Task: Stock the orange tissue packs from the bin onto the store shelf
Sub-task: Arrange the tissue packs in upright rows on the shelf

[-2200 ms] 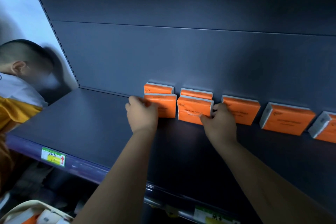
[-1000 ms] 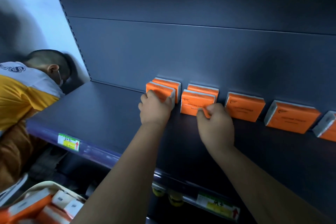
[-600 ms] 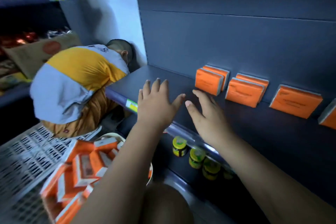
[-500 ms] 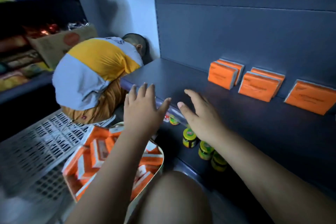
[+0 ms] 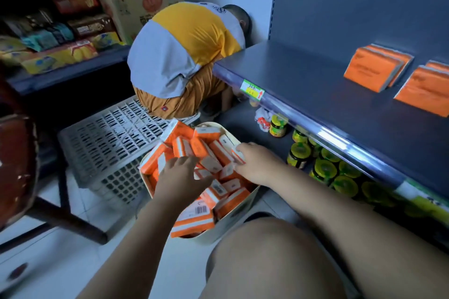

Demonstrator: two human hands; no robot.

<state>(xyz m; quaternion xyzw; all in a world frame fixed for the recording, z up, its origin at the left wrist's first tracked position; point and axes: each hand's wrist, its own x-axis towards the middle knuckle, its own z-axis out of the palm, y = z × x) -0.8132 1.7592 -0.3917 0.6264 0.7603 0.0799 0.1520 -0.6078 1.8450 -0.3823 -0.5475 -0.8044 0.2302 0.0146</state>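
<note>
While both reach in, left hand (image 5: 181, 175), right hand (image 5: 257, 165), bin (image 5: 239, 217)

Head camera looks steeply down, close over the bin (image 5: 243, 223) beside the shelf (image 5: 315, 94)

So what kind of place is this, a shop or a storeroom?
Most likely a small shop. The dark shelf carries a price tag on its front edge, rows of jars stand on the shelf below, and packaged snacks line another shelf across the aisle.
</note>
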